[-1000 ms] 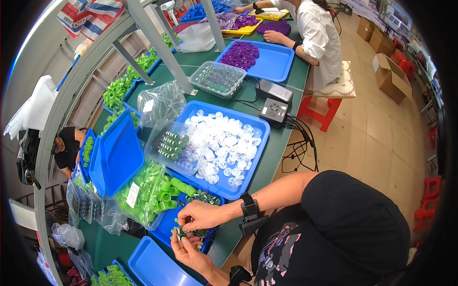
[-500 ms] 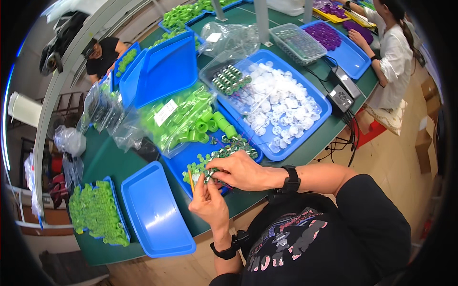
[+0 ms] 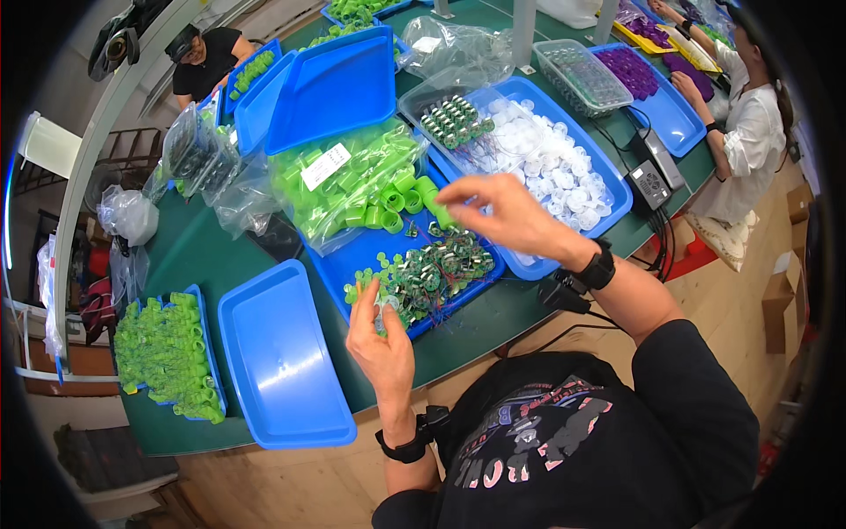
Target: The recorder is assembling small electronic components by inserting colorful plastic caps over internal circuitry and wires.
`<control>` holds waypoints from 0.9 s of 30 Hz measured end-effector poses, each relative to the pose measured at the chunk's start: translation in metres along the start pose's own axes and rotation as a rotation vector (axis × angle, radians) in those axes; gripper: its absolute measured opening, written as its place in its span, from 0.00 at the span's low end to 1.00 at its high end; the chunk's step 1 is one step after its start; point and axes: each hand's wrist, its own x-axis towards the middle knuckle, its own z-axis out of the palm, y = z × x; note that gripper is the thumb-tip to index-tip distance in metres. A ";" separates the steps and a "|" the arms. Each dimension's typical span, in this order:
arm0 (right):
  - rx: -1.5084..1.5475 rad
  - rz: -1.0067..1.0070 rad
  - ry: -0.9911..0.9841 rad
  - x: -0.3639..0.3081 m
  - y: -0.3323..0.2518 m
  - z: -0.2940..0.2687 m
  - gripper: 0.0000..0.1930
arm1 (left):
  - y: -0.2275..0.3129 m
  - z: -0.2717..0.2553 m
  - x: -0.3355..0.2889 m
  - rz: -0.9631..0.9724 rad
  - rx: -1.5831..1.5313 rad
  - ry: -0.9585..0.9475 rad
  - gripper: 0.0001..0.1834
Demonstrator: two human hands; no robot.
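My left hand is raised over the near edge of a blue tray and pinches a small pale part between its fingertips. Many small metal-and-green parts lie in this tray. My right hand, blurred, hovers above the tray's far end with its fingers apart. Its fingertips are close to loose green caps and nothing shows in it. Just beyond it stands a blue tray of white caps.
A clear bag of green caps lies behind the front tray. An empty blue tray and a tray of green caps sit at my left. A black device with cables is at right. Other people work at the table's far ends.
My right hand has left my left hand and lifted up and right, toward the white caps. My left hand has stayed near the tray with the small part. The view has shifted.
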 end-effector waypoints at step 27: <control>-1.141 -0.222 0.012 0.090 0.108 -0.057 0.05 | 0.008 0.011 -0.002 0.061 -0.184 0.026 0.11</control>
